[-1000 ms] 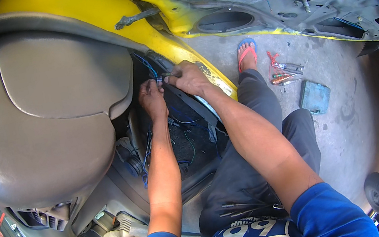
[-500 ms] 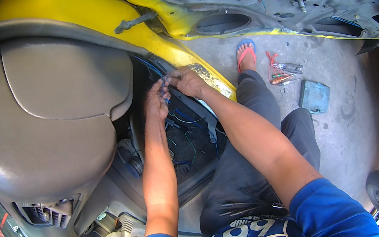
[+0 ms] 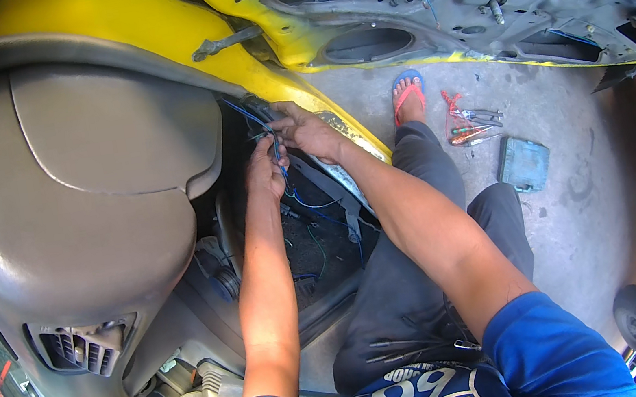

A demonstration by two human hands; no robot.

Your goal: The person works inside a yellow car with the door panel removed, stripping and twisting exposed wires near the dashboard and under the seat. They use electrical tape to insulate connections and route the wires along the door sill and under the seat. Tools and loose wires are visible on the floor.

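Observation:
Several thin blue wires (image 3: 243, 111) come down from under the dashboard edge, beside the yellow door sill. My left hand (image 3: 265, 171) is closed around the bundle, its fingertips pinched at the top. Just to the right, my right hand (image 3: 312, 135) has its thumb and fingers bent in on the same wires, close to the left fingertips. Exactly what lies between the right fingertips is too small to make out. Below both hands, loose blue, white and green wires (image 3: 315, 236) trail over the dark footwell floor.
The grey dashboard (image 3: 102, 132) fills the left side. Along the top stands the open door (image 3: 456, 22), stripped to bare metal. Pliers and screwdrivers (image 3: 475, 126) in a red net lie on the concrete floor, near a teal case (image 3: 524, 163). My sandalled foot (image 3: 408, 99) is by the yellow sill (image 3: 348, 124).
My right hand has shifted slightly left and its fingers have spread a little along the wires. More of the blue wire shows above my left hand. The view has moved slightly.

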